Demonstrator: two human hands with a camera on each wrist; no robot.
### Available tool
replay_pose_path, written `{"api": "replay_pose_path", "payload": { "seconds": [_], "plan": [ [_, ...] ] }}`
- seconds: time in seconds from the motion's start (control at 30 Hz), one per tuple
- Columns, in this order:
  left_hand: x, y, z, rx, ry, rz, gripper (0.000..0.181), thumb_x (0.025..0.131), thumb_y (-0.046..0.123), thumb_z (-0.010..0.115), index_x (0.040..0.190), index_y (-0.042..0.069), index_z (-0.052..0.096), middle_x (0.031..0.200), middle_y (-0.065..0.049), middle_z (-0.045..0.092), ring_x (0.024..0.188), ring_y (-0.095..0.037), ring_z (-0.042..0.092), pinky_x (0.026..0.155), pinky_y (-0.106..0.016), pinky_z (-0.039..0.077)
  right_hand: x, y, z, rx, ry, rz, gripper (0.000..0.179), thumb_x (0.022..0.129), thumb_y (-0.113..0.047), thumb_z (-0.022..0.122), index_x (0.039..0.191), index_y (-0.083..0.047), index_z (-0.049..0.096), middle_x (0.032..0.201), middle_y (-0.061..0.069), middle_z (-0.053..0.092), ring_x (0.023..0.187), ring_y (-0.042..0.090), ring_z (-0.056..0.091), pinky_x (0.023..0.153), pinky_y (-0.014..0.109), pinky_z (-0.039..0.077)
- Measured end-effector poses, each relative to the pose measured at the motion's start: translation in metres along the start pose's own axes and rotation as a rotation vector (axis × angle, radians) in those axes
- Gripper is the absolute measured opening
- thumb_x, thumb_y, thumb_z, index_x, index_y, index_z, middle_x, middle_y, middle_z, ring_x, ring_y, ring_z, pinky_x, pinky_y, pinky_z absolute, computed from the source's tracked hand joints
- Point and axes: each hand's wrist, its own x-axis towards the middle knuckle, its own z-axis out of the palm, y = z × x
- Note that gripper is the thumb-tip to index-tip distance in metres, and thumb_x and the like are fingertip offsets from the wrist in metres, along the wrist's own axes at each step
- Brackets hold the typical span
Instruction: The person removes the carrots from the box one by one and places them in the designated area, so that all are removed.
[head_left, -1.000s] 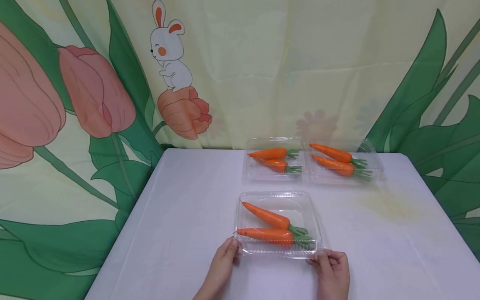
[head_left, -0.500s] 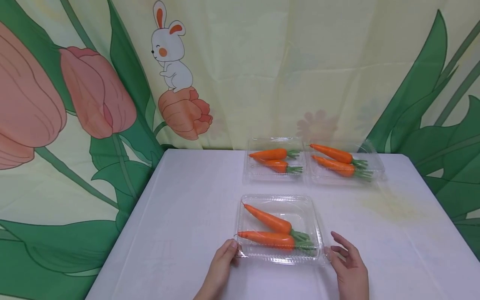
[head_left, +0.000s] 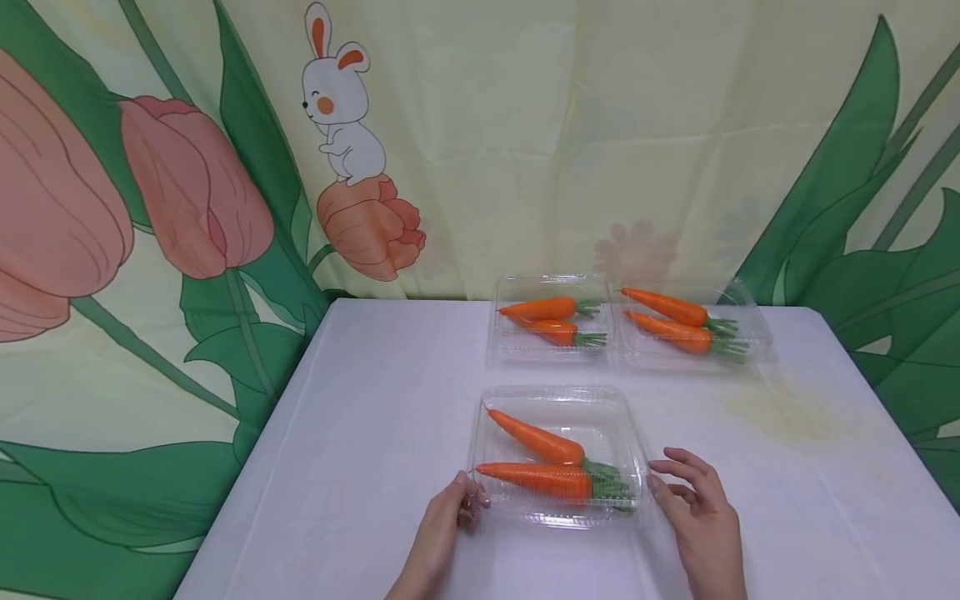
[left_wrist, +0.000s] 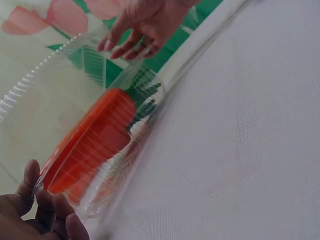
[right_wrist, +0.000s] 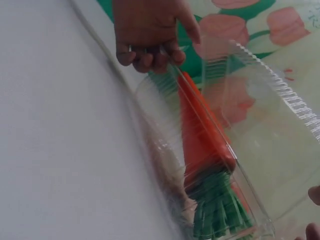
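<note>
Well, the left hand [head_left: 444, 517] pinches the front left corner of the clear box [head_left: 558, 520], while the right hand [head_left: 703, 512] is loose, fingers spread and lightly bent, its thumb at the box's right edge; whether that thumb touches, I cannot tell. With the firm hold at one corner only, a pull or lift from there could swing the box round or flex its thin wall. Whether the box is fastened all round I cannot make out; a loose side could gape under such a pull and let the front carrot [head_left: 534, 479] or rear carrot [head_left: 536, 437] slide, as both are smooth and lie unpacked inside. A hard push away could also knock it into the two boxes behind.

The table [head_left: 375, 400] is white, with faint creases and a yellowish patch [head_left: 787, 412] toward the right. Near its far edge sit the left back box [head_left: 510, 287] and right back box [head_left: 738, 300], side by side, two carrots in each. Beyond hangs a pale yellow curtain [head_left: 510, 167], printed with pink tulips [head_left: 197, 187], green leaves [head_left: 840, 158] and a white rabbit [head_left: 347, 100]
</note>
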Motion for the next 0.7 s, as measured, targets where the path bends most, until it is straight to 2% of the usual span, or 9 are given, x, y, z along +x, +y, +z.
{"api": "replay_pose_path", "payload": {
  "seconds": [0.07,0.13,0.23,0.3,0.4,0.53,0.57,0.7],
  "plan": [
    [0.001,0.000,0.000,0.014,0.003,-0.004,0.061,0.114,0.039,0.018,0.105,0.001,0.064,0.094,-0.004,0.061,0.083,-0.016,0.054,0.069,-0.028,0.049,0.002,-0.003,0.000,0.017,-0.001,-0.009,0.023,0.096,0.000,0.070,0.119,0.003,0.069,0.131,-0.008,0.054,0.121,0.004,0.051,0.086,0.009,0.045],
    [0.001,-0.001,0.000,-0.009,0.007,-0.005,0.056,0.114,0.036,0.021,0.107,0.001,0.064,0.094,-0.004,0.060,0.082,-0.017,0.053,0.068,-0.028,0.049,0.006,-0.006,0.000,0.025,-0.003,-0.007,0.023,0.096,-0.001,0.070,0.119,0.002,0.069,0.132,-0.007,0.055,0.122,0.004,0.050,0.087,0.009,0.045],
    [0.001,-0.003,0.000,-0.062,0.020,0.030,0.029,0.111,0.019,0.037,0.114,0.000,0.059,0.095,-0.005,0.056,0.080,-0.016,0.055,0.067,-0.026,0.050,0.012,-0.012,0.000,0.024,-0.006,0.005,0.024,0.098,-0.007,0.070,0.120,0.000,0.069,0.132,-0.009,0.054,0.123,0.003,0.049,0.089,0.009,0.043],
    [0.000,-0.005,0.000,-0.110,0.028,0.050,0.020,0.107,0.009,0.044,0.120,0.000,0.055,0.094,-0.005,0.054,0.077,-0.015,0.056,0.066,-0.025,0.051,0.017,-0.016,0.000,0.038,-0.015,0.008,0.024,0.098,-0.009,0.070,0.121,-0.001,0.068,0.131,-0.010,0.056,0.123,0.003,0.050,0.090,0.008,0.043],
    [0.000,-0.007,-0.001,-0.152,0.032,0.071,0.026,0.104,0.002,0.047,0.130,0.001,0.045,0.093,-0.006,0.053,0.074,-0.015,0.057,0.066,-0.024,0.053,0.025,-0.021,0.002,0.157,-0.037,-0.010,0.026,0.098,-0.004,0.069,0.123,0.003,0.066,0.126,-0.004,0.062,0.120,0.008,0.055,0.091,0.011,0.047],
    [0.000,-0.009,-0.002,-0.176,0.023,0.062,0.034,0.105,0.004,0.049,0.136,0.002,0.035,0.092,-0.008,0.055,0.075,-0.016,0.058,0.069,-0.023,0.054,0.037,-0.026,0.006,0.323,-0.055,-0.030,0.027,0.097,0.001,0.068,0.123,0.006,0.064,0.117,0.001,0.066,0.112,0.012,0.060,0.090,0.014,0.052],
    [0.001,-0.009,-0.002,-0.178,0.019,0.061,0.035,0.105,0.004,0.049,0.136,0.001,0.034,0.092,-0.008,0.056,0.076,-0.017,0.058,0.069,-0.024,0.055,0.040,-0.027,0.007,0.346,-0.056,-0.035,0.026,0.097,0.002,0.067,0.123,0.005,0.065,0.116,0.002,0.066,0.111,0.012,0.061,0.090,0.014,0.052],
    [0.003,-0.010,-0.002,-0.179,0.004,0.065,0.035,0.105,0.004,0.050,0.137,0.000,0.036,0.092,-0.008,0.056,0.077,-0.017,0.058,0.071,-0.024,0.055,0.053,-0.033,0.011,0.320,-0.049,-0.047,0.022,0.099,-0.003,0.067,0.121,-0.001,0.066,0.115,0.000,0.065,0.112,0.012,0.059,0.093,0.012,0.051]
  ]
}}
